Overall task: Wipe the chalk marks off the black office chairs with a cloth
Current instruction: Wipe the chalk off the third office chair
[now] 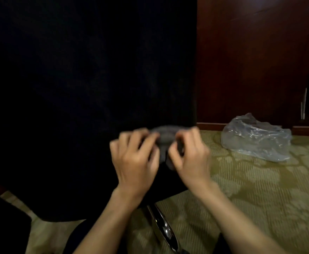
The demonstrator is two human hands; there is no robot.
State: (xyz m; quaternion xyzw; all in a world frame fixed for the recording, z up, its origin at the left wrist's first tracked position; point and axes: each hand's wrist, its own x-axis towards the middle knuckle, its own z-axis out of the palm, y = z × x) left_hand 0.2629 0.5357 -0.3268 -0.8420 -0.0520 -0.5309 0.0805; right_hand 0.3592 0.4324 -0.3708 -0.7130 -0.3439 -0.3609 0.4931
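Note:
The back of a black office chair [76, 88] fills the left and middle of the head view, too dark to show any chalk marks. A small grey cloth [165, 136] is bunched between both hands, close to the chair's lower right edge. My left hand [135, 156] pinches the cloth's left side with curled fingers. My right hand [188, 153] pinches its right side between thumb and fingers. Both hands are blurred by motion.
A chrome leg of the chair base [163, 228] runs along the patterned green carpet [250, 189] below my wrists. A crumpled clear plastic bag [256, 138] lies on the carpet at right. Dark wooden panelling [250, 61] stands behind it.

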